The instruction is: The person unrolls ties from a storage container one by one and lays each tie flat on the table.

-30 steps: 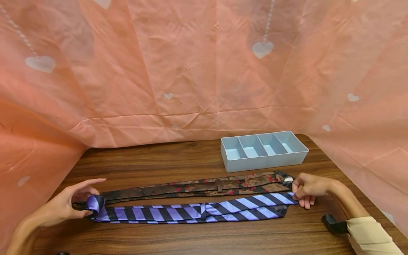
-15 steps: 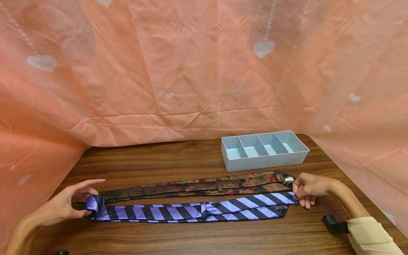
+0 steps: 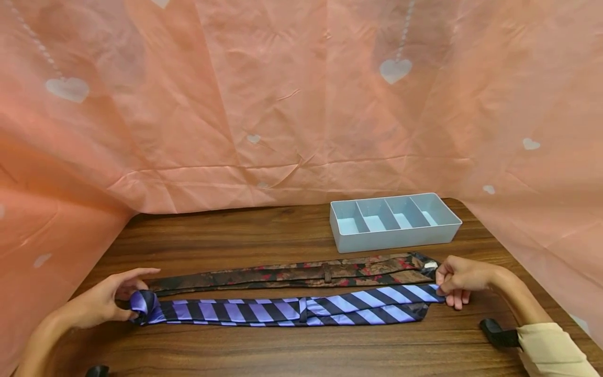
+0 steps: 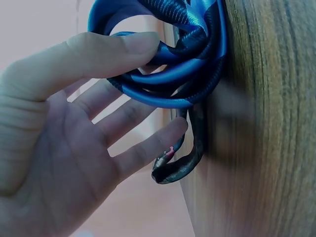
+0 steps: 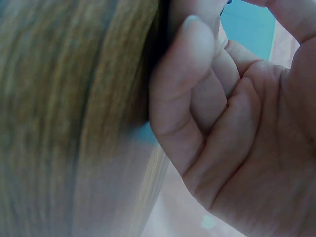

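A purple and black striped necktie lies folded lengthwise across the table, its back and keeper loop facing up. My left hand holds its rolled left end between thumb and fingers; the left wrist view shows the thumb on the satin coils. At the opposite end, my right hand pinches the tie's pointed tip, with the other fingers curled under; in the right wrist view the tip is mostly hidden. Just behind runs a brown floral necktie, whose dark looped end hangs below the left fingers.
A pale blue box with several compartments stands at the back right of the wooden table. Peach cloth with white hearts encloses the back and sides. A black strap sits by the right sleeve.
The head view has shifted slightly, so everything sits a little further right in it. Both hands keep their hold on the striped necktie, and neither tie has visibly moved on the table.
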Demonstrator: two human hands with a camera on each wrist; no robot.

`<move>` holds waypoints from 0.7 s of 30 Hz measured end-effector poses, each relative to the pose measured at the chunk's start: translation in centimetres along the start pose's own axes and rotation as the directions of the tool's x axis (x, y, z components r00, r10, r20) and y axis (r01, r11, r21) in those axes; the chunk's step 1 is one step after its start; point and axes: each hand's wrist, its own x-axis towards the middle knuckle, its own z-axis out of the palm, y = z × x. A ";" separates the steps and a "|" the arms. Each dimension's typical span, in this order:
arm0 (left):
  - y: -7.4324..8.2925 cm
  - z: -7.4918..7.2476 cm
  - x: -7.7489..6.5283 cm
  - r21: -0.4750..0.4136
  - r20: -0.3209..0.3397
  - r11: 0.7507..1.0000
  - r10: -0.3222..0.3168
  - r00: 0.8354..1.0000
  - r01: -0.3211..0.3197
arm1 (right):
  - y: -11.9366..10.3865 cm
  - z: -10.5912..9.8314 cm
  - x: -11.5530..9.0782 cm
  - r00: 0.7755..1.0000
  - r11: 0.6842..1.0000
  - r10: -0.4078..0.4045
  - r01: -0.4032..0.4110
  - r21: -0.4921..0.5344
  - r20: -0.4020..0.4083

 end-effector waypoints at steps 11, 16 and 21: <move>0.1 0.6 0.5 0.057 -0.010 0.998 -0.019 1.000 0.019 | 0.2 0.2 0.0 1.000 1.000 -0.004 0.003 0.025 0.002; 0.4 0.7 0.6 0.121 -0.031 0.989 -0.075 0.997 0.079 | 0.1 0.1 0.0 1.000 1.000 -0.003 0.003 0.019 0.001; 0.6 1.1 1.1 0.194 -0.063 0.977 -0.080 0.995 0.091 | 0.0 0.0 -0.1 1.000 1.000 -0.002 0.002 0.012 0.001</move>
